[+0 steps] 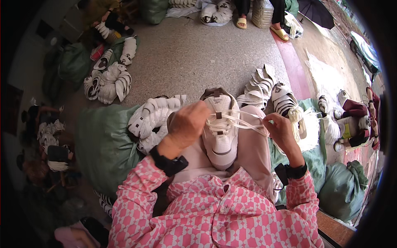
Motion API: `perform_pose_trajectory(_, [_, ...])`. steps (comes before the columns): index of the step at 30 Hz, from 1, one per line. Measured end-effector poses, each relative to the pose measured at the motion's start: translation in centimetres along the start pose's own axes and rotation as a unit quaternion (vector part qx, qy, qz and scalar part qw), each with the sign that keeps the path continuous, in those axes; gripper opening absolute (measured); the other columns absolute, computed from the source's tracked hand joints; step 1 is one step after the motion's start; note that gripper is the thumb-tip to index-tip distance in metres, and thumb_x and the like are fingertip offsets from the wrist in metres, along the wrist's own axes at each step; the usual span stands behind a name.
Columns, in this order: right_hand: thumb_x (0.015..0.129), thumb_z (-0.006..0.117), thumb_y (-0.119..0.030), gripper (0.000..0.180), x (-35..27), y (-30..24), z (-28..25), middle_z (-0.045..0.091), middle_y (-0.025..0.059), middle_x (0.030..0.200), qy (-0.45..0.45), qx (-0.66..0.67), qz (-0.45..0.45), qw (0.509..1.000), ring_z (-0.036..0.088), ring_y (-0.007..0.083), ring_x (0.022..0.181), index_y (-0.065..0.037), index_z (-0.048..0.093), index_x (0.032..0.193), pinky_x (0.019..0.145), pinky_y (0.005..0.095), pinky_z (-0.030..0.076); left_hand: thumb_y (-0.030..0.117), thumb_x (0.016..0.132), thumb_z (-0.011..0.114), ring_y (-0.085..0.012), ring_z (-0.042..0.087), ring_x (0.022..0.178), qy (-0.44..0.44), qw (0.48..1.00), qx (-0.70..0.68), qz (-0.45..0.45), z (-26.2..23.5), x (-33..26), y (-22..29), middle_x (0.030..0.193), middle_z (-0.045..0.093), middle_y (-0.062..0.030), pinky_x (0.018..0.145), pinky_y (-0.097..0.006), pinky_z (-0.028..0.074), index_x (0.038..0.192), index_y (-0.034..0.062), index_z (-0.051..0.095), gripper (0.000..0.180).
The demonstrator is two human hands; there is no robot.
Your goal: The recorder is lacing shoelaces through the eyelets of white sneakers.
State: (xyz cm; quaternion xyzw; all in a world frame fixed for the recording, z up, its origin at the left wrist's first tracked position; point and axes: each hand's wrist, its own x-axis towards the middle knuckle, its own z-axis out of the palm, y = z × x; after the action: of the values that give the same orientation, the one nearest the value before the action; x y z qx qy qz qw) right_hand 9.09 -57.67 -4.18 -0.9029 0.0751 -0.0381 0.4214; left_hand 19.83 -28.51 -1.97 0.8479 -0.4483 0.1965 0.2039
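Between my left fingers [197, 113] and my right fingers [271, 120], taut white flat laces [244, 121] cross the gap and bar a straight pass. Just left of my left fingers a heap of white shoe uppers [151, 118] on a green woven sack [103, 144] blocks the way. Beyond my right fingers a bundle of white cord [295, 115] crowds in. Farther ahead, the grey speckled floor [190, 58] lies open.
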Motion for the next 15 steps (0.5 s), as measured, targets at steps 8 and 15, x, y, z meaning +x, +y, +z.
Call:
perform_pose_trajectory(8, [0.086, 0.062, -0.012, 0.015, -0.2, 1.5, -1.5, 0.064, 0.0101, 0.071, -0.005, 0.026, 0.075, 0.997, 0.058, 0.0135, 0.056, 0.001, 0.066, 0.092, 0.053, 0.0291, 0.046, 0.006, 0.089, 0.053, -0.0321, 0.056, 0.080, 0.141, 0.914, 0.272, -0.267, -14.0, -11.3, -12.0, 0.090, 0.053, -0.0113, 0.066, -0.041, 0.046, 0.087, 0.0055, 0.057, 0.004])
perform_pose_trajectory(15, [0.088, 0.060, -0.015, 0.020, -0.4, -2.0, 0.2, 0.060, 0.0031, 0.070, -0.170, 0.149, 0.095, 0.970, 0.056, 0.0105, 0.060, 0.004, 0.064, 0.093, 0.055, 0.0269, 0.045, 0.006, 0.087, 0.059, -0.0262, 0.057, 0.077, 0.118, 0.866, 0.228, -0.428, -13.3, -16.3, -9.7, 0.089, 0.053, -0.0091, 0.067, -0.036, 0.047, 0.096, 0.0055, 0.059, 0.010])
